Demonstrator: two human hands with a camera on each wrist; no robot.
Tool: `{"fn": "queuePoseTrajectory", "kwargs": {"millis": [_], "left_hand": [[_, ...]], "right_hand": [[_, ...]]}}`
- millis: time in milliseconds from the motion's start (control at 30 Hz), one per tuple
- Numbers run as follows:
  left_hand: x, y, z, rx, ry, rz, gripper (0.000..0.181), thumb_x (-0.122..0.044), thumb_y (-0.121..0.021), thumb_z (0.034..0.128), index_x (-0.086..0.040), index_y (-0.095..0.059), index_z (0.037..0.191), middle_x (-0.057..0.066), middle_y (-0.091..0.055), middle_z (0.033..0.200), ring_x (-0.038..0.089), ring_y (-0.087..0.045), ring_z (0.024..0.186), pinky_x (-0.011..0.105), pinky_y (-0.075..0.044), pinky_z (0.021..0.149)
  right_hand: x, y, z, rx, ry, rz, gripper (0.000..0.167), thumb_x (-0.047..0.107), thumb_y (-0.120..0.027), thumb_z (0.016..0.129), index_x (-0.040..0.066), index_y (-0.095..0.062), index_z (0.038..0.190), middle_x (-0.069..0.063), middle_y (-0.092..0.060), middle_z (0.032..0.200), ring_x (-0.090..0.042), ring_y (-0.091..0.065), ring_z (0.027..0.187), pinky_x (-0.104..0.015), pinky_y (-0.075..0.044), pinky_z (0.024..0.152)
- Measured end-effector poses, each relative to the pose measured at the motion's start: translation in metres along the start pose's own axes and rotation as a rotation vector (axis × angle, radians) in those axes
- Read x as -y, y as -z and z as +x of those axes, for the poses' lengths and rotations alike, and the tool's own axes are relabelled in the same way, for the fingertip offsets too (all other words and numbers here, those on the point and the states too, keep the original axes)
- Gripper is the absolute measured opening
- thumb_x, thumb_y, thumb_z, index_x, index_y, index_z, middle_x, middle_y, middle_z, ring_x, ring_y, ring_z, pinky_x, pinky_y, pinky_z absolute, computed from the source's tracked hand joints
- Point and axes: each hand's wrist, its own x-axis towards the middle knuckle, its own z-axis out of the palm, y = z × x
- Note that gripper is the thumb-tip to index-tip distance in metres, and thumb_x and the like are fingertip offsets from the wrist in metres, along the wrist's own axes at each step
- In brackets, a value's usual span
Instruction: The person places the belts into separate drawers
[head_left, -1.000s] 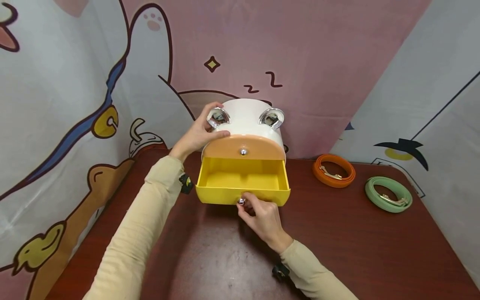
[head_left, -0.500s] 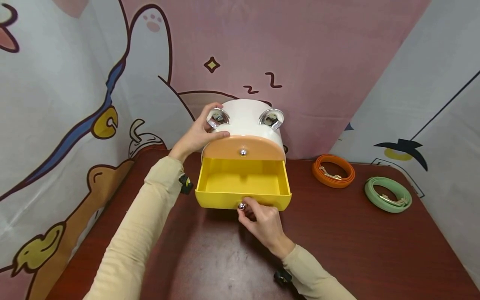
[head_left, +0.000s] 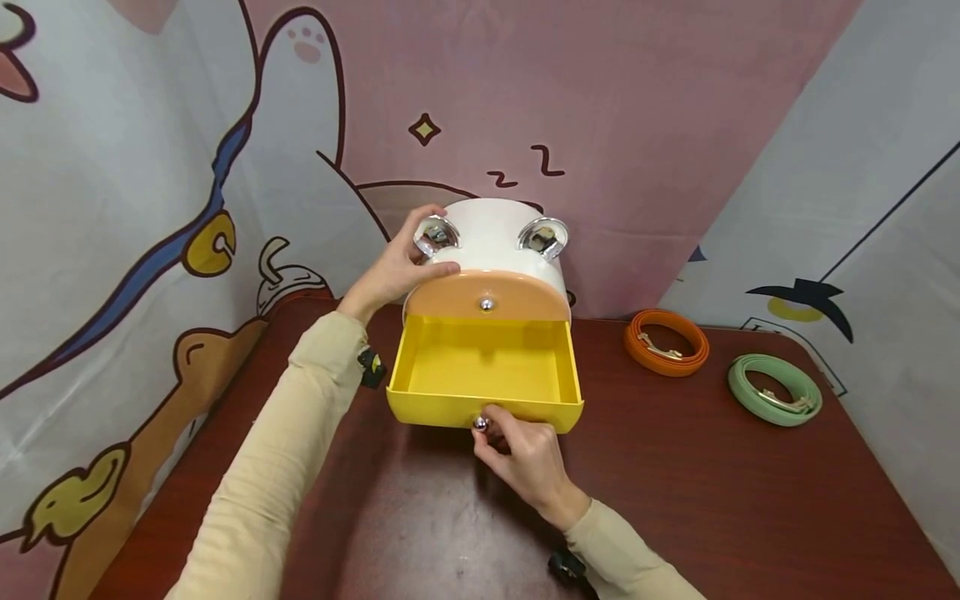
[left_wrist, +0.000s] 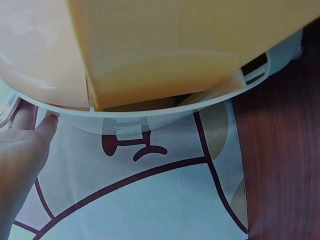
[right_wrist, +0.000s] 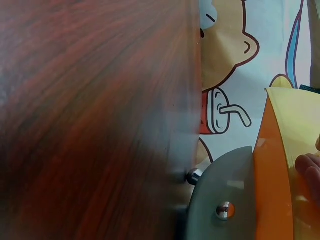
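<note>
Farther out than a second ago, the drawer [head_left: 435,410] juts from the box [head_left: 491,229] ahead of the right hand [head_left: 532,458], which pinches its knob [head_left: 480,423], while the left hand [head_left: 397,265] grips the box around one eye [head_left: 435,237]. Only the right wrist view shows a grey front [right_wrist: 232,177] below the drawer; only the head view shows the orange belt [head_left: 660,364] and green belt [head_left: 772,409] on the bench [head_left: 675,475], rightward of both hands.

You can count two hands [head_left: 393,271] [head_left: 531,458], one white box [head_left: 491,237], one yellow drawer [head_left: 438,408], two rolled belts [head_left: 651,358] [head_left: 752,400] and one table [head_left: 675,475] here.
</note>
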Motion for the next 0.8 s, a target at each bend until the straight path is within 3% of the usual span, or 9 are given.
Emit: {"fn": "queuePoseTrajectory", "kwargs": {"millis": [100, 367, 633, 800], "left_hand": [[0.001, 0.0, 0.001, -0.003, 0.006, 0.002, 0.074, -0.006, -0.072, 0.0872, -0.02, -0.027, 0.145, 0.02, -0.057, 0.112, 0.023, -0.061, 0.077, 0.029, -0.052, 0.069], [0.026, 0.004, 0.014, -0.01, 0.003, -0.022, 0.076, -0.01, -0.075, 0.0859, -0.029, -0.028, 0.144, 0.018, -0.059, 0.114, 0.026, -0.062, 0.082, 0.032, -0.053, 0.071], [0.028, 0.004, 0.013, -0.019, -0.022, 0.0, 0.074, -0.014, -0.075, 0.0857, -0.035, -0.03, 0.14, 0.016, -0.058, 0.115, 0.027, -0.062, 0.084, 0.033, -0.053, 0.073], [0.027, 0.003, 0.012, -0.019, -0.018, -0.001, 0.074, -0.014, -0.076, 0.0852, -0.035, -0.031, 0.14, 0.016, -0.059, 0.113, 0.028, -0.062, 0.083, 0.034, -0.053, 0.072]], "right_hand": [[0.001, 0.0, -0.001, 0.0, -0.003, 0.003, 0.014, 0.016, -0.06, 0.091, 0.003, -0.062, 0.097, 0.003, -0.067, 0.069, -0.002, -0.06, 0.054, -0.015, -0.046, 0.048], [0.003, 0.003, -0.001, 0.017, -0.018, 0.016, 0.016, 0.018, -0.059, 0.093, 0.002, -0.062, 0.098, 0.002, -0.068, 0.07, -0.004, -0.062, 0.056, -0.015, -0.048, 0.05], [0.003, 0.02, 0.006, 0.095, -0.026, 0.059, 0.016, 0.019, -0.06, 0.095, 0.004, -0.065, 0.097, 0.002, -0.068, 0.076, -0.005, -0.063, 0.061, -0.016, -0.049, 0.055], [0.002, 0.032, 0.017, 0.059, -0.029, 0.093, 0.016, 0.019, -0.06, 0.095, 0.004, -0.066, 0.094, -0.001, -0.068, 0.079, -0.008, -0.062, 0.063, -0.02, -0.051, 0.056]]}}
